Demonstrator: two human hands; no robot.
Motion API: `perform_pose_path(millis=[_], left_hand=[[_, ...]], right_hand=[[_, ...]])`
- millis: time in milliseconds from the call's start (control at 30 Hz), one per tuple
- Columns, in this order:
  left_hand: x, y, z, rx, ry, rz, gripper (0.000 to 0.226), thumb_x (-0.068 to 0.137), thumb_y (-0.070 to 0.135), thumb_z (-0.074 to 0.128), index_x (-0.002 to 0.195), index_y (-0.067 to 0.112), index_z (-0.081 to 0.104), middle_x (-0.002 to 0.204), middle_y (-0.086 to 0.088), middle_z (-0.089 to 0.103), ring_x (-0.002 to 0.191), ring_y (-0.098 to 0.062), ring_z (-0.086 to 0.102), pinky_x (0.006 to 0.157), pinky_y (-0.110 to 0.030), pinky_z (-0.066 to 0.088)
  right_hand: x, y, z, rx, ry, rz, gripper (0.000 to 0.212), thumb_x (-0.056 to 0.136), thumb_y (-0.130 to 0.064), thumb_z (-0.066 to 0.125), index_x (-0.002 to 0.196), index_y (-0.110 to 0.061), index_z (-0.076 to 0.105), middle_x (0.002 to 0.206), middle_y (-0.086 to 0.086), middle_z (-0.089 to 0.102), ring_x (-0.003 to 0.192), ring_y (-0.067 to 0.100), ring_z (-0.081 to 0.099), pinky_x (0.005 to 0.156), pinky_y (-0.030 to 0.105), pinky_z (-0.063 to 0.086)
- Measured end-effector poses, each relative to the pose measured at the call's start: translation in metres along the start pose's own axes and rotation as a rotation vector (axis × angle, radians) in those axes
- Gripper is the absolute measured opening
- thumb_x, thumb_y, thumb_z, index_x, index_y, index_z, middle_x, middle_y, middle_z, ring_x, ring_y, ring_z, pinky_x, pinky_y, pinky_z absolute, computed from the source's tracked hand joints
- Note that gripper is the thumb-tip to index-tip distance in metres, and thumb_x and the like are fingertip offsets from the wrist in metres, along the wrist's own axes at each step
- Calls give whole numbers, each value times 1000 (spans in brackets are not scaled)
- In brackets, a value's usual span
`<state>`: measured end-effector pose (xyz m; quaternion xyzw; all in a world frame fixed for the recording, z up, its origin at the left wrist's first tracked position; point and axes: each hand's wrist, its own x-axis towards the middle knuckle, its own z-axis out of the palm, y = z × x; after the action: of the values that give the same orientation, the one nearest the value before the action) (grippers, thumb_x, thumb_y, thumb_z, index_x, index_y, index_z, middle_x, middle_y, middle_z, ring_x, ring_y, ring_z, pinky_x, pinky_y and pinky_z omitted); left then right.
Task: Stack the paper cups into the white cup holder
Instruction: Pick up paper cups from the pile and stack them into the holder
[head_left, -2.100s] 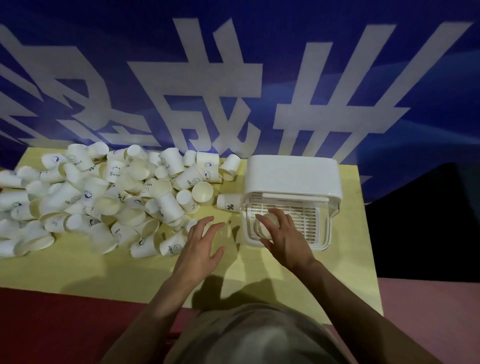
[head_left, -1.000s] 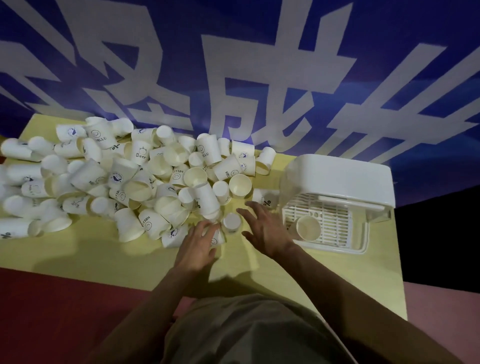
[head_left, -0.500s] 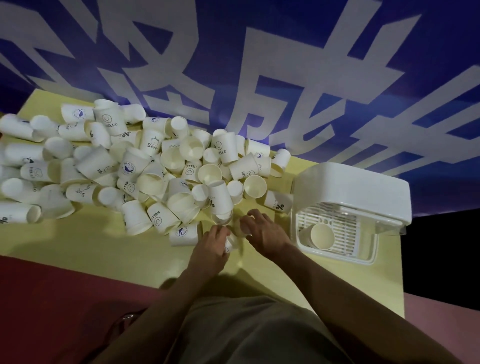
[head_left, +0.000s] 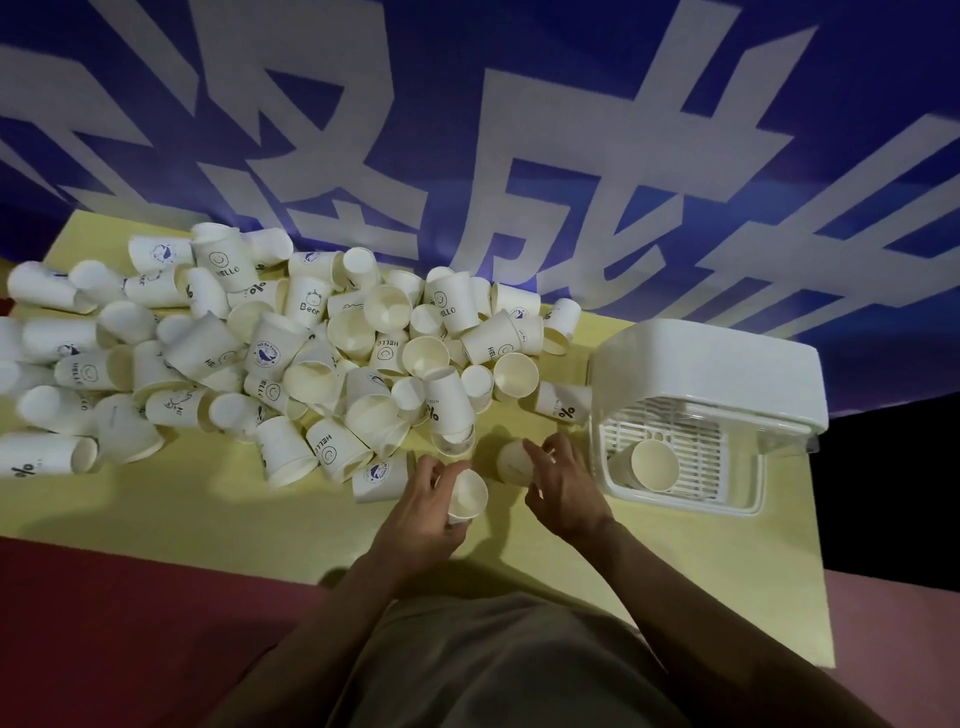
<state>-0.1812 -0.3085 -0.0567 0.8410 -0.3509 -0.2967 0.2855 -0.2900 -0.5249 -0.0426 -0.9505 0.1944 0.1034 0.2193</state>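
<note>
The left grip (head_left: 426, 499) curls round one paper cup (head_left: 466, 496). The right grip (head_left: 563, 486) pinches another cup (head_left: 514, 462). Cups are light and squash easily, so hold the sides softly. The holder (head_left: 727, 364) sits just right.

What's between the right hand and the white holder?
Only bare yellow table, in the head view; the right hand and holder are apart.

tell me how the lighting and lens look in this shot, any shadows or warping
Head view: dim, uneven light; the hands cast soft shadows on the yellow table; wide-angle bending curves the table edge and the banner; the cup pile stays legible, the white cup holder brightest.
</note>
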Motion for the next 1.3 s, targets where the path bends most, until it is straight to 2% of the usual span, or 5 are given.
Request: perform_pose_path(millis=[233, 600, 833, 1000, 1300], left_hand=[[-2, 9, -10, 31, -36, 111, 66, 91, 32, 72, 144, 30, 34, 135, 6, 32, 121, -14, 46, 99, -31, 47], [-7, 16, -31, 152, -34, 203, 73, 91, 34, 69, 151, 31, 26, 142, 2, 35, 126, -19, 47, 99, -39, 51], [-2, 45, -21, 157, -2, 204, 71, 90, 33, 70, 150, 35, 33, 142, 6, 33, 125, -19, 50, 94, -37, 56], [10, 83, -10, 137, 34, 243, 67, 91, 39, 67, 149, 33, 36, 135, 8, 36, 125, -13, 47, 95, -37, 55], [41, 173, 20, 49, 85, 284, 72, 90, 43, 73, 151, 33, 36, 140, 13, 36, 127, -6, 45, 100, -26, 44]], right_hand=[[-11, 9, 20, -94, -254, 195, 103, 93, -21, 67, 162, -36, -8, 149, 23, 26, 122, 40, 54, 95, 44, 57], [-14, 4, 18, 99, -108, 153, 35, 97, -31, 61, 123, -8, 62, 147, 20, 44, 114, 38, 65, 88, 42, 57], [-53, 24, -10, 222, 124, 1, 46, 80, -18, 78, 116, -4, 54, 116, 14, 53, 83, 31, 59, 69, 41, 54], [-79, 48, -42, 284, 233, -27, 74, 82, -28, 80, 146, -16, 45, 133, 11, 44, 108, 26, 58, 85, 35, 58], [-122, 97, -94, 575, 443, 99, 64, 82, -45, 78, 139, -32, 52, 132, -8, 41, 120, 11, 51, 86, 37, 60]])
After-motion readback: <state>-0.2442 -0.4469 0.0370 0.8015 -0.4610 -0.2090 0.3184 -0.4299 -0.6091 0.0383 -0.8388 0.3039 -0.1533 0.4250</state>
